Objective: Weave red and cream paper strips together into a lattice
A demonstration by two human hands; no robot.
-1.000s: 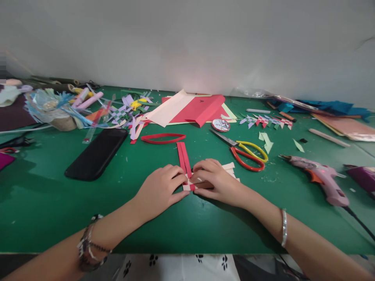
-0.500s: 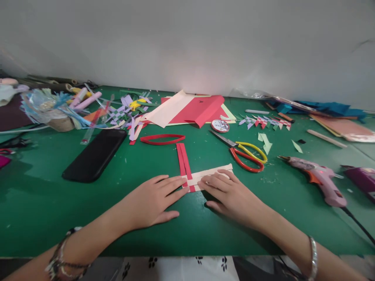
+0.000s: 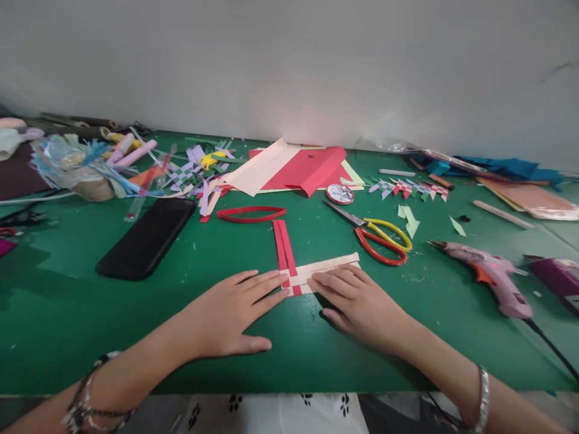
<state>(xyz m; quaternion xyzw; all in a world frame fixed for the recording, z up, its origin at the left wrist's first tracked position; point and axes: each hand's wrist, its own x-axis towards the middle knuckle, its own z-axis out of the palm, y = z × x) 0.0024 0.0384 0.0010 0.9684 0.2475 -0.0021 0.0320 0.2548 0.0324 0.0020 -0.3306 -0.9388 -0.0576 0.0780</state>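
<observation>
Cream paper strips (image 3: 319,266) and red paper strips (image 3: 283,246) lie woven across each other on the green table. The red ones point away from me; the cream ones run off to the right. My left hand (image 3: 235,310) rests flat and open, fingertips touching the left end of the weave, thumb stretched out. Lying over the cream strips, my right hand (image 3: 357,301) is open with its fingers extended, hiding part of them. A red paper loop (image 3: 251,214) sits just beyond the strips. Scissors with red and yellow handles (image 3: 382,258) lie to the right.
A black phone (image 3: 147,241) lies at left, near a heap of paper scraps and ribbons (image 3: 85,163). Red and cream sheets (image 3: 303,169) are at the back beside a round tin (image 3: 340,194). A pink glue gun (image 3: 493,271) with its cord is at right.
My left thumb has spread a little farther from the fingers. My right hand has shifted very slightly down and right, showing more of the cream strips' edge. The strips stay in place.
</observation>
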